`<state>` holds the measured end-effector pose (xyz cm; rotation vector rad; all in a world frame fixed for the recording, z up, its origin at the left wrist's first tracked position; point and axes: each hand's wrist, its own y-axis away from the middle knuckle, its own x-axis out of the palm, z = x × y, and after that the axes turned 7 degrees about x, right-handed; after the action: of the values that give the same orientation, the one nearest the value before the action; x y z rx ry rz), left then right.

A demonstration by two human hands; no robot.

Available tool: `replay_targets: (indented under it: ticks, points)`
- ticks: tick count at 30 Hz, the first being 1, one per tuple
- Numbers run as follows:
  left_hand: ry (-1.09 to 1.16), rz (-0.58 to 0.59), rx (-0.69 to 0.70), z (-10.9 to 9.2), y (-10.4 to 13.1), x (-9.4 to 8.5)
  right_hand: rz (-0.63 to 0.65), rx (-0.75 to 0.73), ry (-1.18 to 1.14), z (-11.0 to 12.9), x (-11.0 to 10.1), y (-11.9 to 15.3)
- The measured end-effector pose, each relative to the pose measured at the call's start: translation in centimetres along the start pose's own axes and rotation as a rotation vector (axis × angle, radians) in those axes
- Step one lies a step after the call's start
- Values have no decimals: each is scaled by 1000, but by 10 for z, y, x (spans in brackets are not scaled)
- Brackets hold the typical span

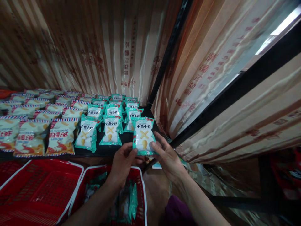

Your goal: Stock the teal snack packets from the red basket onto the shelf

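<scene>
Between my two hands is a teal and white snack bag (143, 135), upright with its printed front toward me, at the right front end of the shelf. My left hand (124, 163) grips its lower left corner, thumb in front. My right hand (166, 155) holds the lower right side, thumb on the front and the other fingers behind it. Matching teal bags (110, 130) stand in rows just behind and to the left. To their left are rows of cream bags (61, 136) with red and blue striped edges.
Below the black shelf (88, 153), a red basket (144, 191) holds several teal bags. Another red basket (39, 188) sits to its left. Pleated printed curtains (127, 47) hang behind and to the right, with a black post (168, 53) and a slanted black bar (225, 91) beside them.
</scene>
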<state>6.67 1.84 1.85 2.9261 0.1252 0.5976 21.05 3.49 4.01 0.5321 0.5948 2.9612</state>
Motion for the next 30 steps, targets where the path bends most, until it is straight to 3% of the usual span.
replay_targets:
  ticks: [7,12,16,26,30]
  points:
    - [-134,-142,119,0,-35,-2,40,-275,73,-17,9,-38]
    - [-323,-193,150,4,-51,-8,7,-300,85,-29,18,-65]
    - [-486,-203,192,10,-51,-11,-13,-270,169,-32,18,-76]
    - [-492,-90,291,24,-40,-13,-30,-352,339,-42,8,-84]
    - [-593,-82,334,24,-39,-11,-17,-353,474,-45,3,-82]
